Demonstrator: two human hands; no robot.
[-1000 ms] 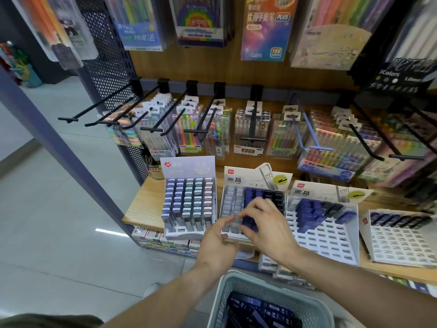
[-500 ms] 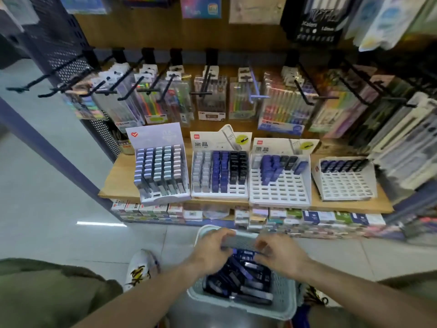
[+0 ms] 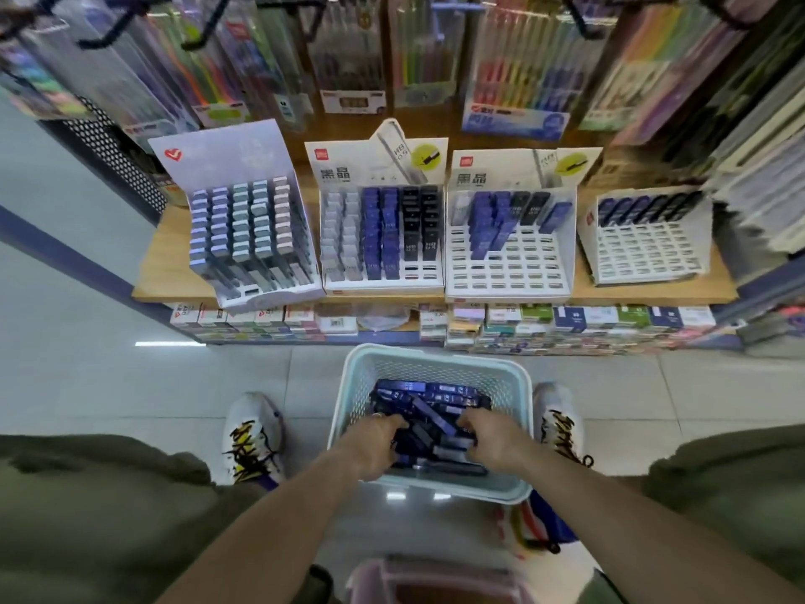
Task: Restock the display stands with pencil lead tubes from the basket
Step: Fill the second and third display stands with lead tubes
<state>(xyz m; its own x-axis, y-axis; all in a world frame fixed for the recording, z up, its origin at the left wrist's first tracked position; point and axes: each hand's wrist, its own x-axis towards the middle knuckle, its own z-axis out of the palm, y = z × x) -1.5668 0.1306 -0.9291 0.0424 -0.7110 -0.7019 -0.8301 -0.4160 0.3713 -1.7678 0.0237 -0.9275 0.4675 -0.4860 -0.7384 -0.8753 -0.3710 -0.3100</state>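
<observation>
Here, nearest you, both your hands are down inside the basket (image 3: 520, 488), which sits on the floor between your two shoes. Your left hand (image 3: 374, 446) has its fingers curled into the heap of lead tubes (image 3: 429, 411), and your right hand (image 3: 490, 438) does the same from the other side; whether either has actually pinched a tube, you cannot tell, as the fingertips are buried among them. Beyond the basket, four display stands stand in a row on the wooden shelf (image 3: 170, 272). The second stand (image 3: 381, 220) is nearly full, the third stand (image 3: 507, 250) holds tubes in its back rows only, and the fourth stand (image 3: 644, 241) has one back row filled.
</observation>
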